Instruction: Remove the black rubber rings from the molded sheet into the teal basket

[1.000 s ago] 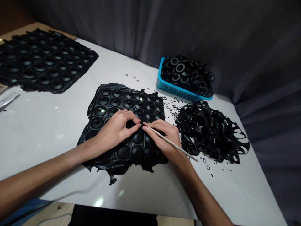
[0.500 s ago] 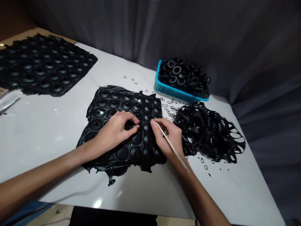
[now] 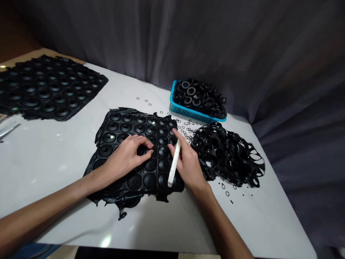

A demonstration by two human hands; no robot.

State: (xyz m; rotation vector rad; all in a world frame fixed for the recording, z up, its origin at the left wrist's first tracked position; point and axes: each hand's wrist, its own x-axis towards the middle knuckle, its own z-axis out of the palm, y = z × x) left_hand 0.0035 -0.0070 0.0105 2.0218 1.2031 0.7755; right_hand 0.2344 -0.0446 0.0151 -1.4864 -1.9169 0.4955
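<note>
A black moulded rubber sheet (image 3: pixel 140 120) with rows of round discs lies on the white table in front of me. My left hand (image 3: pixel 132 149) rests on its middle, thumb and forefinger curled close together at the rubber; the exact bit between the tips is hard to see. In my right hand (image 3: pixel 187 158) is a slim white stick-like tool (image 3: pixel 174 163), held between thumb and fingers over the sheet's right columns. Its lower end slants down toward me, and I cannot tell its kind.
A blue basket (image 3: pixel 198 114) full of black rubber rings stands at the back. Right of the sheet lies a heap of holed rubber scrap (image 3: pixel 229 154), with small thin rings (image 3: pixel 185 126) scattered nearby. Another moulded sheet (image 3: pixel 54 88) and a metal tool (image 3: pixel 9 129) are at left.
The white tool has swung in my right hand, from pointing back along my wrist to lying over the sheet. My right fingers have shifted; my left hand keeps its place on the rubber.
</note>
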